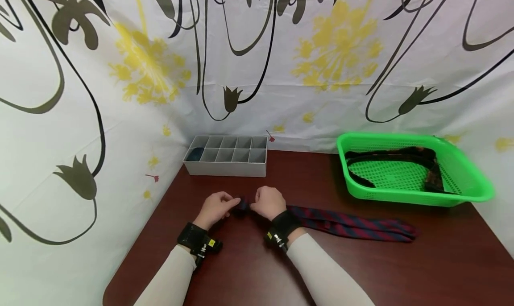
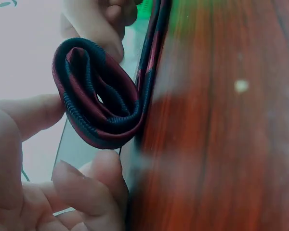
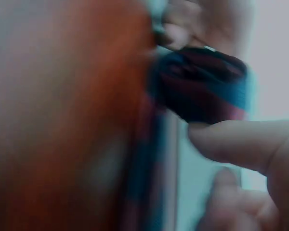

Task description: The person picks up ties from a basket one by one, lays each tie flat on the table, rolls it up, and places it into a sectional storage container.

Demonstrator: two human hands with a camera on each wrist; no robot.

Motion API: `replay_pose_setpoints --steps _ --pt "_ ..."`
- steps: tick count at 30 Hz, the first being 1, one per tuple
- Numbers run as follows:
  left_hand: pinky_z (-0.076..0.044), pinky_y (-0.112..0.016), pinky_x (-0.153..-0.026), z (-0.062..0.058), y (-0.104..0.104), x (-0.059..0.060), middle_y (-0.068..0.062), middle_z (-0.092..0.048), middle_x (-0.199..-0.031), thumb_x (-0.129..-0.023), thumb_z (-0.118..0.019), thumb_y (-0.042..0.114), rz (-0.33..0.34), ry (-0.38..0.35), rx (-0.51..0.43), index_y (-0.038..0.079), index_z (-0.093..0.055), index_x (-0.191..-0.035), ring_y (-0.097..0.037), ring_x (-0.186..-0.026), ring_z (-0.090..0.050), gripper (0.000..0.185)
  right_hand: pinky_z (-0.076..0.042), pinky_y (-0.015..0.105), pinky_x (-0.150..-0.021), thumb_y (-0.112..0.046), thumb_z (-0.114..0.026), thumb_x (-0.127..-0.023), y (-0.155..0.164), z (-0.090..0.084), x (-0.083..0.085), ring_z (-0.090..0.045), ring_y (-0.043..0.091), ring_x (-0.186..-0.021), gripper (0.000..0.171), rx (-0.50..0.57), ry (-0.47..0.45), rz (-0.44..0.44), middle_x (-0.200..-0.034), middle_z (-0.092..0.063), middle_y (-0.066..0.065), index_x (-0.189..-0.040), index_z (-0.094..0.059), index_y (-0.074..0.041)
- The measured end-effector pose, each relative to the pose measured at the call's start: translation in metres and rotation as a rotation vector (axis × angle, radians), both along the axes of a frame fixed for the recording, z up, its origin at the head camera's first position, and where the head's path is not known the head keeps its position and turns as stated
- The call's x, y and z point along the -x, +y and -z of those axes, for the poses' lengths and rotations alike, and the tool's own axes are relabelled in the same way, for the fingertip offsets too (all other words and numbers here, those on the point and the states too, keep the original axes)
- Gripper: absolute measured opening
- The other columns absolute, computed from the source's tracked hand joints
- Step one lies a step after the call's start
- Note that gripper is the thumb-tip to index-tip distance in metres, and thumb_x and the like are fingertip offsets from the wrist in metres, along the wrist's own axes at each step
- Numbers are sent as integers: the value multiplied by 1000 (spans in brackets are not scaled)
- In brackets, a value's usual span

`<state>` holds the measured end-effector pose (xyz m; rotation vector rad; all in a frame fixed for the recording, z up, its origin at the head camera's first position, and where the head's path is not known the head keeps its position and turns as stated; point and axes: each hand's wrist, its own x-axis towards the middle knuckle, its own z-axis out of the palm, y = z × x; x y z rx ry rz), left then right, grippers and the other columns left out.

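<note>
A striped navy and dark red necktie [image 1: 349,223] lies lengthwise on the table, its left end wound into a loose roll [image 2: 96,96]. At the left side of that roll my left hand [image 1: 217,209] holds it, thumb and fingers around its edge in the left wrist view. My right hand [image 1: 270,202] grips the roll from the other side with fingers curled, the thumb [image 3: 231,139] pressed against the cloth in the right wrist view. The coil stands on edge with a gap in its middle. The right wrist view is blurred.
Behind the hands is a grey divided box [image 1: 225,168] with a dark rolled item [image 1: 195,154] in one front-left compartment. A green basket [image 1: 401,199] at the back right holds a dark patterned strip of cloth [image 1: 433,174]. Patterned sheeting [image 1: 257,69] rises behind the brown table [image 1: 401,270].
</note>
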<state>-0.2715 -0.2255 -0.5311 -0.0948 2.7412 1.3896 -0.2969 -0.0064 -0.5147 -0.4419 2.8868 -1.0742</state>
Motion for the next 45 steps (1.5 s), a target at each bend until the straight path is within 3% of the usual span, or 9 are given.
replay_pose_setpoints --steps 4,8,14,19,25,31,39,42,45 --pt "-48 -30 -60 1 10 -1 -1 -68 -73 -90 -82 47 -21 93 129 14 -74 -99 -16 -65 -60 35 -48 26 -54 -21 -78 -89 18 -6 3 -59 14 -55 27 119 -177 -81 -62 -60 -1 -79 -53 -15" --pt "-47 -30 -59 2 19 -1 2 -67 -73 -89 -82 48 35 146 187 15 -72 -95 -14 -65 -59 35 -54 27 -54 -25 -81 -92 26 -2 4 -62 14 -51 35 202 -305 -122 -60 -62 1 -77 -51 -14" --pt "-55 -30 -57 -2 16 -3 -5 -69 -71 -98 -75 29 98 -21 -15 12 -73 -109 -17 -59 -65 21 -42 25 -49 -33 -84 -89 27 8 5 -56 11 -49 45 95 -226 -83 -54 -52 -5 -65 -49 -18" --pt "-62 -32 -62 -9 11 5 -10 -71 -82 -98 -74 19 163 -159 -160 2 -69 -126 -14 -61 -69 34 -32 27 -46 -45 -84 -87 32 8 8 -50 13 -48 53 -7 -153 -40 -48 -47 -7 -56 -50 -20" --pt "-62 -29 -62 -19 17 26 -11 -69 -92 -94 -76 16 204 -228 -162 -1 -69 -122 -13 -59 -67 33 -34 26 -47 -42 -83 -89 36 8 9 -56 14 -47 51 29 -170 -46 -47 -53 -5 -56 -53 -18" --pt "-59 -28 -60 -21 35 32 -9 -69 -91 -88 -76 18 179 -130 -73 4 -68 -109 -15 -62 -66 27 -40 27 -52 -35 -83 -91 39 10 9 -59 15 -50 45 75 -178 -54 -52 -58 -3 -60 -56 -17" --pt "-47 -32 -65 -28 63 26 -3 -65 -80 -83 -82 28 141 153 245 11 -67 -98 -19 -73 -58 27 -44 26 -55 -24 -82 -90 57 -4 15 -60 13 -53 33 70 -329 -105 -58 -63 -2 -64 -64 -14" --pt "-49 -31 -64 -29 77 25 -2 -64 -79 -82 -84 29 166 180 284 12 -65 -97 -19 -73 -58 29 -43 24 -51 -22 -78 -92 69 -5 19 -58 12 -51 30 69 -421 -136 -58 -63 -1 -66 -70 -11" --pt "-51 -30 -65 -30 88 25 -1 -66 -81 -82 -86 32 224 159 257 12 -66 -104 -16 -73 -60 36 -46 21 -52 -19 -71 -96 80 -1 26 -61 9 -53 22 174 -521 -185 -62 -65 -1 -78 -75 -7"
